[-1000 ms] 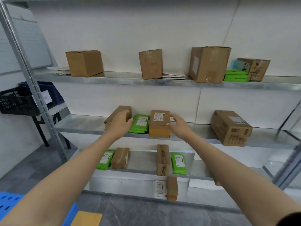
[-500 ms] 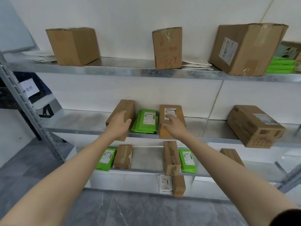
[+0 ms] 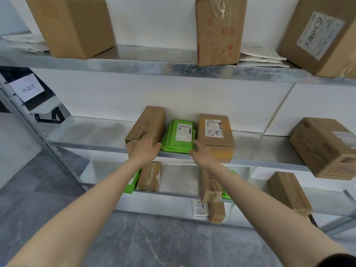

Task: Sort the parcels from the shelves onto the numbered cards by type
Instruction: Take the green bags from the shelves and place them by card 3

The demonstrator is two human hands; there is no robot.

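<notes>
White wall (image 3: 173,89), grey floor (image 3: 154,245), shelves (image 3: 90,132)

The person's two forearms show bare along their whole visible length, ending in a bare left hand (image 3: 145,149) and a bare right hand (image 3: 202,154). One piece of clothing shows: the edge of a black sleeve (image 3: 335,261) on the right upper arm, at the lower right corner.

Both forearms are stretching forward; left hand (image 3: 145,149) is lying flat, fingers straight; right hand (image 3: 201,154) is angling inward, fingers blurred.
</notes>
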